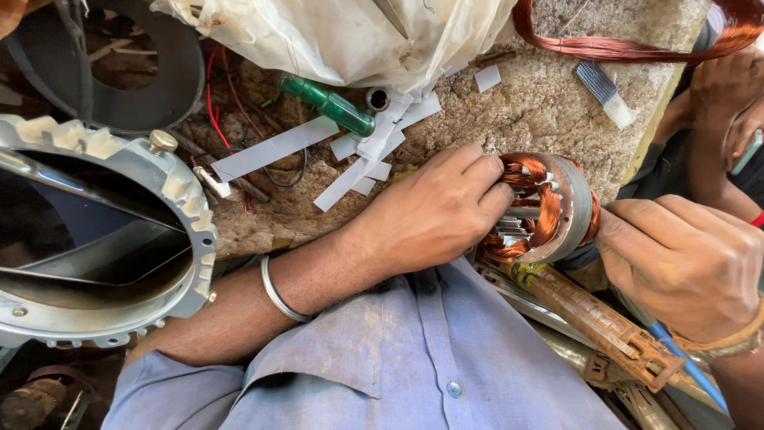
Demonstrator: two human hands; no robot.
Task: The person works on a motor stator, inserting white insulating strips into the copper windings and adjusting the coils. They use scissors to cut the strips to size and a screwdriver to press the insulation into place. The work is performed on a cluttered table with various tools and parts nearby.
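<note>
Our left hand [434, 211] pinches the stator [541, 209] coils at the bench edge; our right hand [684, 263], curled shut, steadies its rim

Paper strips [350, 155], screwdriver [328, 103] clutter the stone top [549, 103] — right part seemingly open.

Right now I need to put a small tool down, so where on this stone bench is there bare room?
The bare patch of stone bench lies between the white paper strips, the copper wire loop and the stator. It is crowded by the green screwdriver, and around the stator, which the left hand and right hand touch.
</note>
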